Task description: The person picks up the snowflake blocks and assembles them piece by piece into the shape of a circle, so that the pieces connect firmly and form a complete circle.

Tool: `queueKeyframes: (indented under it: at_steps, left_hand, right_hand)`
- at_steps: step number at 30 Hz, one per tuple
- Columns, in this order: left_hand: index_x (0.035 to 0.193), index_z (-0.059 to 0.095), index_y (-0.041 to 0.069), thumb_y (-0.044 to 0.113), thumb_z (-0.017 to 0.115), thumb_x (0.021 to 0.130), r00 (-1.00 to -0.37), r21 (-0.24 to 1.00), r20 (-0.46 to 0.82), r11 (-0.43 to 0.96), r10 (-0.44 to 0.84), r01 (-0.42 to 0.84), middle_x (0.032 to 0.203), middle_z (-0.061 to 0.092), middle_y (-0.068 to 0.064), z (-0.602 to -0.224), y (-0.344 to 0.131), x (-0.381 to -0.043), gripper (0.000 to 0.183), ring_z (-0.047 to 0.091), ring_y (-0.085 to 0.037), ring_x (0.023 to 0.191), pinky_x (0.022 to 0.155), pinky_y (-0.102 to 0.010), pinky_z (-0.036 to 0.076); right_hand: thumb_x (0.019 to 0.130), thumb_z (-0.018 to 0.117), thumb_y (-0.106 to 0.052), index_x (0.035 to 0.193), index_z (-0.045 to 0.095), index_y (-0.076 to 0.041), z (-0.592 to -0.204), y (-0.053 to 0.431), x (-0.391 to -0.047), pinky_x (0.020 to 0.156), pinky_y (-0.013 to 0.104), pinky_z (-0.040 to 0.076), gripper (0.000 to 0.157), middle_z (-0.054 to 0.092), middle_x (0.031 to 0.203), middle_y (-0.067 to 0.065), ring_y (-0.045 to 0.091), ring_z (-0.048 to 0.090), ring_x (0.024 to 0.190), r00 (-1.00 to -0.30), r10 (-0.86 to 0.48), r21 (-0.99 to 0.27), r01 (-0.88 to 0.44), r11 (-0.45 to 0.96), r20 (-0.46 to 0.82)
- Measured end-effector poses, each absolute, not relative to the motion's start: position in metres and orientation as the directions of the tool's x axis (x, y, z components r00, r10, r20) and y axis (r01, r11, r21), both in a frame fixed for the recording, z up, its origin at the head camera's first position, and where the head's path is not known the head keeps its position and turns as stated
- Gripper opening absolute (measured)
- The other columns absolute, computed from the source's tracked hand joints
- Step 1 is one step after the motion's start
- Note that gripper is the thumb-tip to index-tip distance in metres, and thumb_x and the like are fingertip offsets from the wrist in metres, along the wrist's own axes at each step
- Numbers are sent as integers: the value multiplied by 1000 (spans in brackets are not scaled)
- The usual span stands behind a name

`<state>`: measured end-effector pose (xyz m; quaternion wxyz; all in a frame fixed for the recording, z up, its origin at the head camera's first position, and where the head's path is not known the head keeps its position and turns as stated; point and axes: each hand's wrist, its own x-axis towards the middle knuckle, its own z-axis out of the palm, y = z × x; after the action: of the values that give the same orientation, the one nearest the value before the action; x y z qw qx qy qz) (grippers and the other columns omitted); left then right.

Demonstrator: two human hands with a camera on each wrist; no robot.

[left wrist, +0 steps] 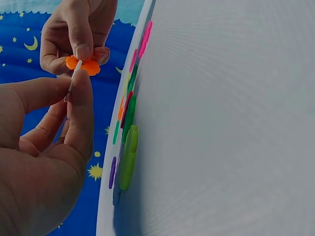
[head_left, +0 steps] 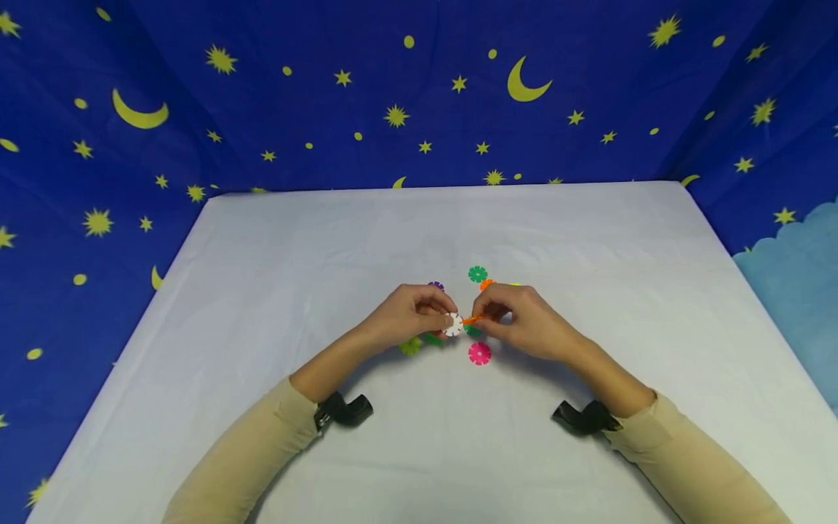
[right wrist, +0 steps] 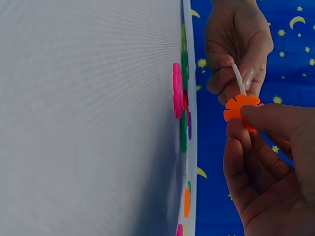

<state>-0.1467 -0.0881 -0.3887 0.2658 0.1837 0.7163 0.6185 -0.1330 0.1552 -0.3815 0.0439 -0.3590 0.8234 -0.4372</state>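
Note:
Between thumb and fingers my left hand [head_left: 415, 314] pinches a white notched plastic disc [head_left: 453, 325], its flat face toward the head camera. My right hand [head_left: 530, 320] pinches an orange notched disc [right wrist: 241, 109], seen edge-on from the head. The two discs meet edge to edge, set crosswise, with the white one's rim at the orange one's notched rim in the left wrist view. Both hands are held above the table, over a loose group of similar discs. Part of that group is hidden behind the fingers.
On the white-covered table [head_left: 393, 451] lie a pink disc [head_left: 480, 354], a lime disc [head_left: 410, 346], a green disc [head_left: 478, 274], a purple disc [head_left: 436, 286] and several others. A blue star-and-moon cloth [head_left: 366, 94] stands behind the far edge.

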Motion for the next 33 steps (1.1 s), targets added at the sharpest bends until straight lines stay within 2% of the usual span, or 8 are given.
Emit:
queueKeyframes:
  at_steps: [6, 15, 28, 33]
  left_hand:
    - [103, 66, -1, 4, 67, 89, -793, 983, -153, 171, 590, -63, 93, 64, -17, -391, -88, -144, 15, 68, -29, 77, 74, -43, 57]
    - [103, 66, 0, 5, 67, 90, -794, 982, -152, 182, 589, -53, 92, 65, -17, -393, -88, -141, 14, 68, -29, 76, 73, -42, 57]
    - [103, 66, -1, 3, 67, 90, -794, 985, -136, 167, 592, -44, 93, 65, -16, -393, -86, -145, 14, 68, -28, 77, 72, -41, 57]
    - [102, 66, -1, 3, 66, 90, -798, 984, -148, 170, 585, -58, 92, 65, -17, -390, -86, -145, 13, 68, -29, 76, 73, -43, 57]
  right_hand:
    - [84, 72, -1, 94, 65, -17, -382, 154, -129, 69, 27, 54, 20, 63, 85, -7, 7, 60, 76, -726, -638, -733, -577, 361, 257]
    - [84, 74, -4, 92, 66, -17, -387, 153, -129, 67, 26, 52, 17, 61, 84, -13, 5, 59, 76, -706, -645, -687, -624, 372, 293]
    - [84, 74, -4, 96, 72, -18, -386, 155, -133, 62, 33, 49, 18, 62, 90, -13, 6, 54, 74, -663, -650, -617, -699, 362, 371]
    - [84, 74, -4, 99, 75, -19, -385, 156, -132, 61, 33, 47, 21, 60, 92, -12, 7, 52, 77, -662, -651, -614, -701, 362, 371]
